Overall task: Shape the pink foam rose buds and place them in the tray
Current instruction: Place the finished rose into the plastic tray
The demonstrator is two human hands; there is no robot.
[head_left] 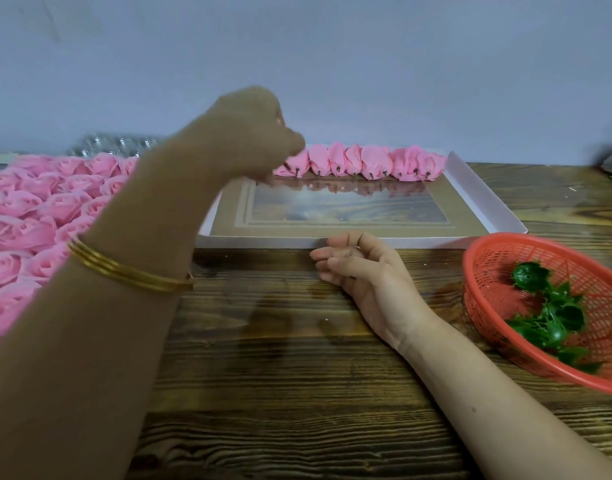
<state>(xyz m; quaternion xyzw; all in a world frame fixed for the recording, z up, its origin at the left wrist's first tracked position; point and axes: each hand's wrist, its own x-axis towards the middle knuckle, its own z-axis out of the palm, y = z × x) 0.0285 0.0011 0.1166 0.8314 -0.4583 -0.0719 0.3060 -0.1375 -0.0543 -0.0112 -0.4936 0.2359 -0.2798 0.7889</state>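
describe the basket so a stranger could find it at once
On the dark wooden table, find the shallow white cardboard tray. Beside its near right corner sits a round red plastic mesh basket, the only red thing, holding green plastic leaf pieces.

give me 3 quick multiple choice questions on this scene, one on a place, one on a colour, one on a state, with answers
1. Where in the tray do the buds lie?
A. along the far edge
B. along the near edge
C. in the middle

2. What colour is the basket?
A. blue
B. red
C. white

3. What is the right hand doing?
A. gripping the basket
B. pinching a bud
C. resting on the table, holding nothing

Answers:
1 A, the pink row lines the tray's far wall.
2 B, its mesh is red, with green pieces inside.
3 C, its fingers are loosely curled and empty.
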